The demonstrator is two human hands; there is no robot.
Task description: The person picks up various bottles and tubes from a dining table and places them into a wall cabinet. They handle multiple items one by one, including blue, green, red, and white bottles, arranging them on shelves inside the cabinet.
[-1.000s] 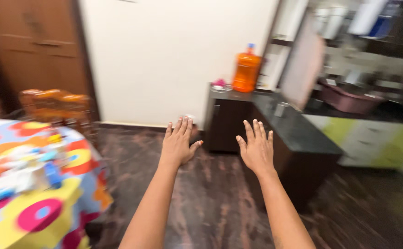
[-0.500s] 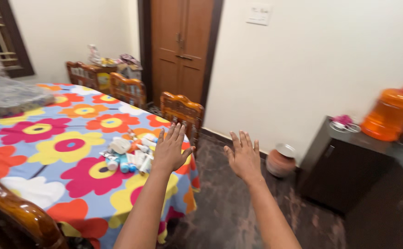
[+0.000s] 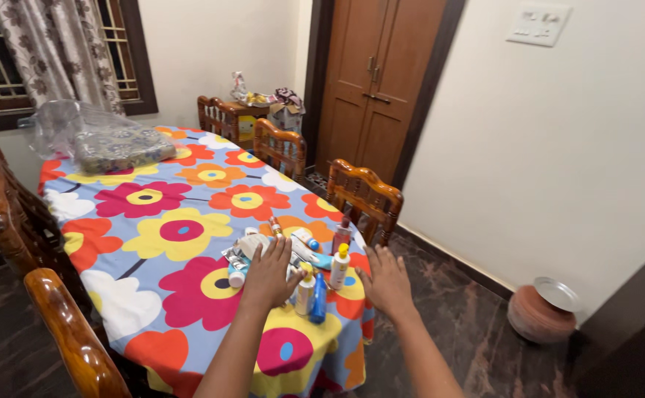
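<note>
Head view: at your left stands a wooden chair [image 3: 64,324], then your left hand [image 3: 269,274] hovers flat, fingers spread and holding nothing, over the cluster of small bottles and tubes [image 3: 293,259] near the corner of the flowered tablecloth [image 3: 153,243]. Your right hand [image 3: 387,281] hangs equally open and empty just past the table edge, and a lidded clay pot [image 3: 542,313] sits on the floor further right.

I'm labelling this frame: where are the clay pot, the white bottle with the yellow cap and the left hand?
clay pot [image 3: 535,318], head view, its round side.
white bottle with yellow cap [image 3: 339,268], head view, its body.
left hand [image 3: 269,276], head view, its back.
</note>
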